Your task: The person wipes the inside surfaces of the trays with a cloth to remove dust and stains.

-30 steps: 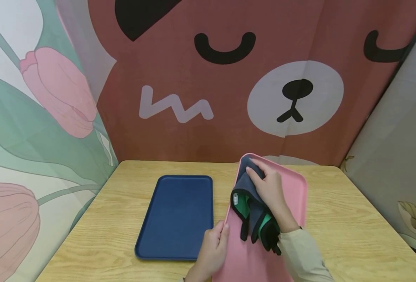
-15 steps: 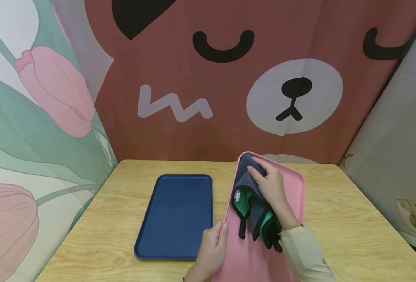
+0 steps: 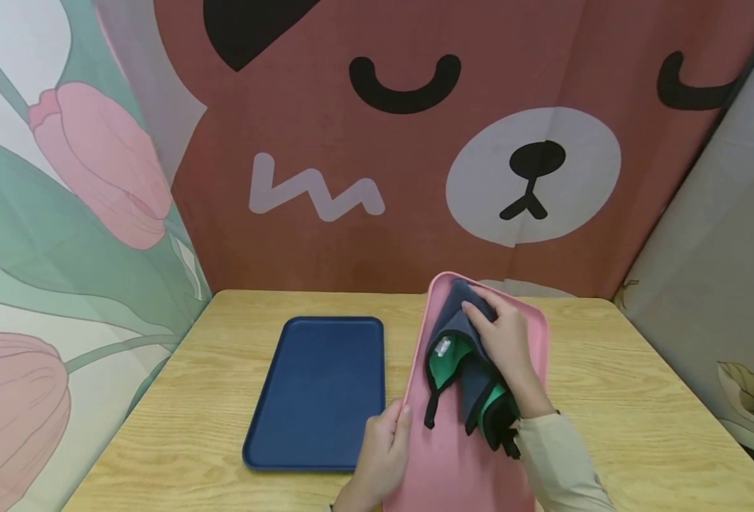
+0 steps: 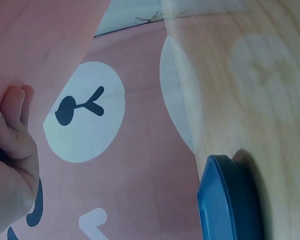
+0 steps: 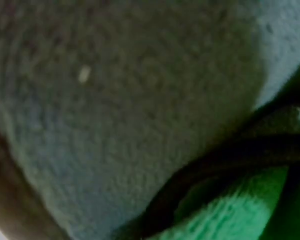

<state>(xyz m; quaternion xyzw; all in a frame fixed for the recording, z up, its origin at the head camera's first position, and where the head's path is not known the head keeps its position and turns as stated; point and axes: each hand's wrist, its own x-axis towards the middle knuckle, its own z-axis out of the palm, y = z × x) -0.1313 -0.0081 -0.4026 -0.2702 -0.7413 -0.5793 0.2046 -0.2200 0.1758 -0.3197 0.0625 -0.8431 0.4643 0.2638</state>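
My left hand [image 3: 379, 451] grips the left rim of a pink tray [image 3: 450, 469], which is held up at a slant above the table. Against the tray's upper face my right hand [image 3: 504, 341] holds a bunched cloth [image 3: 475, 387], grey-blue on one side and green on the other, with black edging and a small white tag. Its loose folds hang down over the tray. Close up in the right wrist view, the cloth [image 5: 140, 110] fills most of the picture. In the left wrist view, curled fingers of my left hand [image 4: 12, 165] meet the tray's pink surface [image 4: 40, 45].
A dark blue tray [image 3: 319, 391] lies flat on the wooden table [image 3: 178, 398], left of the pink one. Behind the table hangs a brown curtain [image 3: 319, 263] with a bear print. Floral cloth [image 3: 114, 299] hangs at the left and a pale curtain [image 3: 703, 284] at the right.
My right hand and the cloth have shifted slightly to the right across the pink tray. The tray's top has moved a little up and left. My left hand keeps its grip.
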